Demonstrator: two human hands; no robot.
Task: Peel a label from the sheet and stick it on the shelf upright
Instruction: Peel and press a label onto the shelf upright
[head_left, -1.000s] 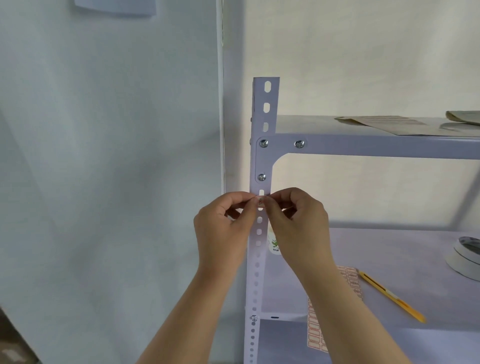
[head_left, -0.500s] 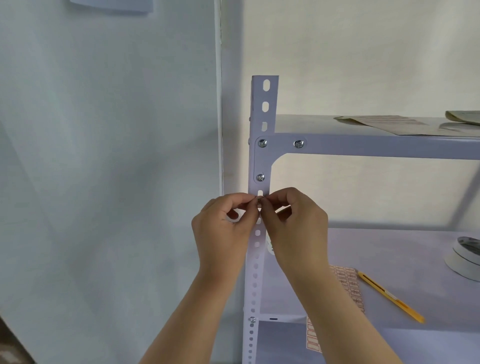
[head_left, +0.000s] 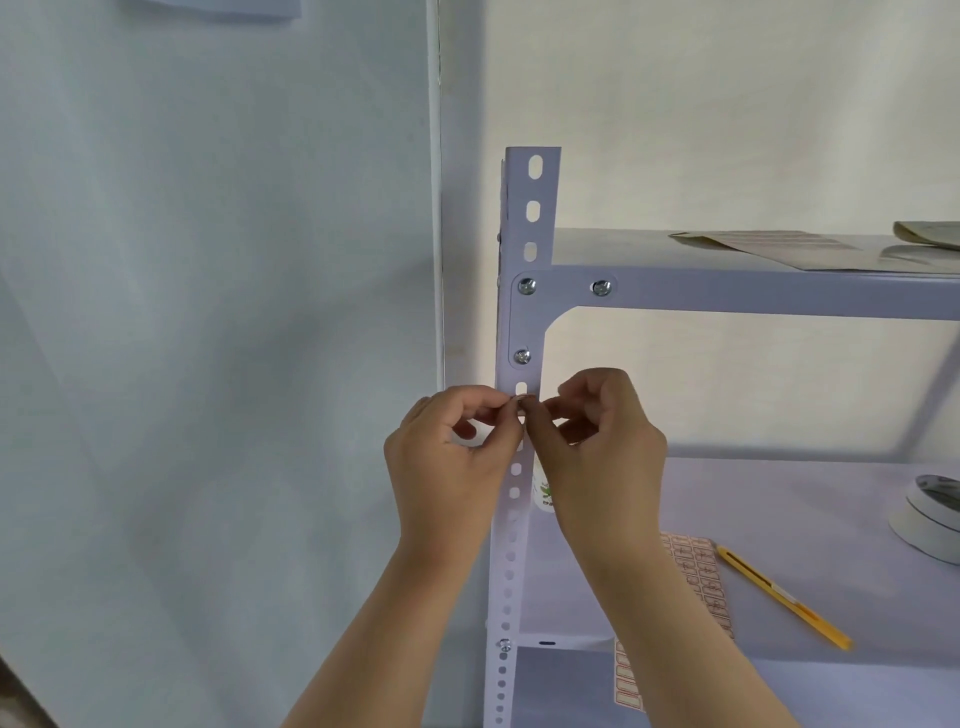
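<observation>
Both hands are meeting at the front of the shelf upright (head_left: 522, 332), just below the lowest bolt (head_left: 522, 356) of the corner bracket. Left hand (head_left: 452, 457) is pinching thumb & forefinger on one end of the label (head_left: 521, 399); right hand (head_left: 597, 441) is pinching the other end, other fingers curled back out of the way. Label itself is tiny & mostly hidden betw. the fingertips, only a pale sliver showing at the upright's face, so can't tell if it's already touching metal or hanging just off it. Two-handed grip is prob. for keeping the sticker taut & level w/ the narrow strip, so it's going on square, not creasing or bridging a slot hole.

Outward: label sheet (head_left: 698, 577) is lying flat on the lower shelf (head_left: 779, 499) behind the right forearm, near enough for the next peel. Yellow pen or cutter (head_left: 784, 597) is lying just beside the sheet, tape rolls (head_left: 930, 514) at far right. Papers (head_left: 779, 249) are sitting on the upper shelf.

Judging by this: peel is done, sticking is in progress; pressing down & smoothing not yet done
</observation>
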